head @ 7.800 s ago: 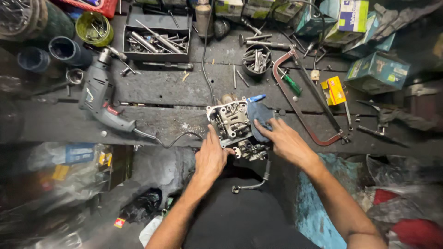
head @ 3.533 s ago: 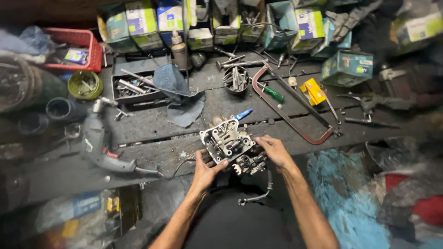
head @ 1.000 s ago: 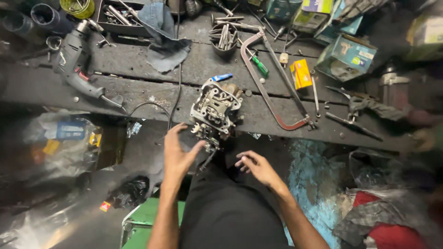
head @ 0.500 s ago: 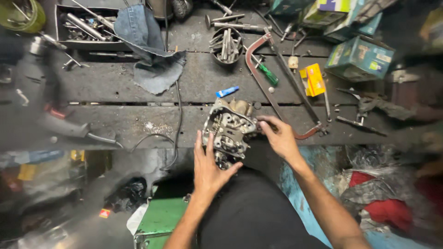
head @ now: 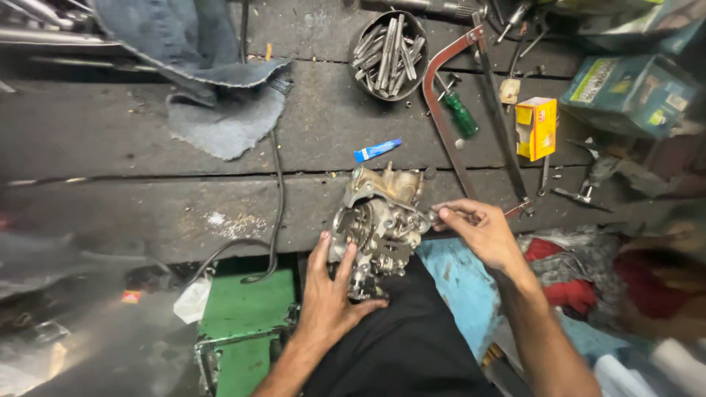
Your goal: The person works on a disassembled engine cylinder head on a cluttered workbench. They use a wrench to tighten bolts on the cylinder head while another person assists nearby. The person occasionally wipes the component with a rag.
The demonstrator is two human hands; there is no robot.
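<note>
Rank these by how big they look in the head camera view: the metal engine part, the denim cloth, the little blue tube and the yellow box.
1. denim cloth
2. metal engine part
3. yellow box
4. little blue tube

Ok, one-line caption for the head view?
Left hand steadies a metal engine part at the workbench edge; right hand touches its side.
</note>
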